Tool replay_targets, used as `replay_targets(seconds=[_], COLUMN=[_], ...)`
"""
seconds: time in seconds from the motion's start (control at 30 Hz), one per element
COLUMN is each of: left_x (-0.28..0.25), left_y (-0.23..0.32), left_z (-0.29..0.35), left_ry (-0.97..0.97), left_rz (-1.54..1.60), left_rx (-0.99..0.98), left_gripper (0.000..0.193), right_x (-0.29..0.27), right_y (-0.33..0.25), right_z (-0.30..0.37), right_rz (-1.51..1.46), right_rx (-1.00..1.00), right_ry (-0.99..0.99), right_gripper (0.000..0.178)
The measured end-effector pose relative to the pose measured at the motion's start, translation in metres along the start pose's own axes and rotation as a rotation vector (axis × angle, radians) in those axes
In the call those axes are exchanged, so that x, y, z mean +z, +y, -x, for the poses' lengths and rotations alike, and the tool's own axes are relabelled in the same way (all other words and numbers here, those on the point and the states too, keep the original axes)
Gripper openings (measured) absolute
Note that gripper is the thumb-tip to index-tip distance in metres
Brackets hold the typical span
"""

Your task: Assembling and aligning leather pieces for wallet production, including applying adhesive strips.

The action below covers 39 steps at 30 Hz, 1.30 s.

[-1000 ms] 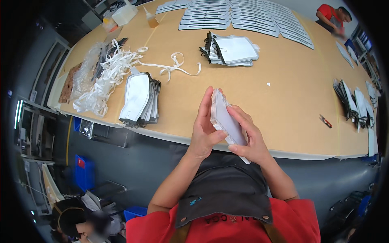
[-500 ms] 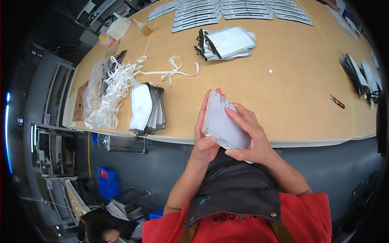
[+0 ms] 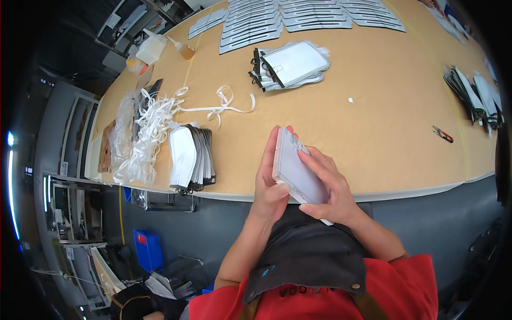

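In front of my apron a thick stack of pale white rectangular cards (image 3: 304, 173) with fine printed markings along its edges is held between both palms, tilted so that one side faces left. My left hand (image 3: 271, 189) lies along its left side, fingers pointing up and thumb at the lower edge. My right hand (image 3: 336, 186) grips the right side, its fingers on the top face and its thumb at the lower corner. The nearest thing to the left is a fanned bundle of white panels with black edging (image 3: 184, 157), on the table's near edge.
On the brown table (image 3: 384, 149) lie tangled white tape (image 3: 152, 120), a pile of white panels with black clips (image 3: 298, 64) and rows of grey-white pieces (image 3: 250, 29). Red-handled snips (image 3: 444, 134) and black-and-white panels (image 3: 472, 96) lie right. Bottles (image 3: 152, 49) stand far left.
The stack has tipped steeper between my hands, showing more of its left side and less of its top face. The whole view has shifted slightly, so the table sits lower in the picture.
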State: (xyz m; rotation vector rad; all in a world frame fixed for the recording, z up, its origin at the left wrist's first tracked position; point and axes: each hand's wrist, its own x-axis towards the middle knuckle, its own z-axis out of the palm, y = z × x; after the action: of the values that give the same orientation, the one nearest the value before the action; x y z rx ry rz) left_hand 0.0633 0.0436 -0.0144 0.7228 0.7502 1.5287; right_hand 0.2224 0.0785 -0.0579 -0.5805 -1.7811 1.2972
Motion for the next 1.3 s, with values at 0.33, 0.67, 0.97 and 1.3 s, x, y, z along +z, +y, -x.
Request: replay_targets(seconds=[0.33,0.67,0.97,1.3], left_x=[-0.061,-0.095,-0.113,-0.047], left_y=[0.008,-0.040,-0.041,0.033], left_z=[-0.180,-0.260,-0.268,-0.119], left_ry=[0.367,0.733,0.520,0.221], left_rz=[-0.978,-1.612,-1.609,-0.646], left_rx=[0.180,0.413,0.841,0.023], left_gripper=[0.087,0.065,0.026,0.016], right_x=[-0.068,-0.120,-0.124,-0.154], right_y=[-0.023,-0.004,-0.009,-0.016], right_z=[-0.029,-0.028,-0.005,0.038], right_rz=[-1.496,-1.472,-1.338,-1.108], right_rx=[0.014,-0.192,-0.040,0.037], right_ry=[-0.054,-0.044,0.151,0.330], right_gripper=[0.109,0.102,0.110,0.128])
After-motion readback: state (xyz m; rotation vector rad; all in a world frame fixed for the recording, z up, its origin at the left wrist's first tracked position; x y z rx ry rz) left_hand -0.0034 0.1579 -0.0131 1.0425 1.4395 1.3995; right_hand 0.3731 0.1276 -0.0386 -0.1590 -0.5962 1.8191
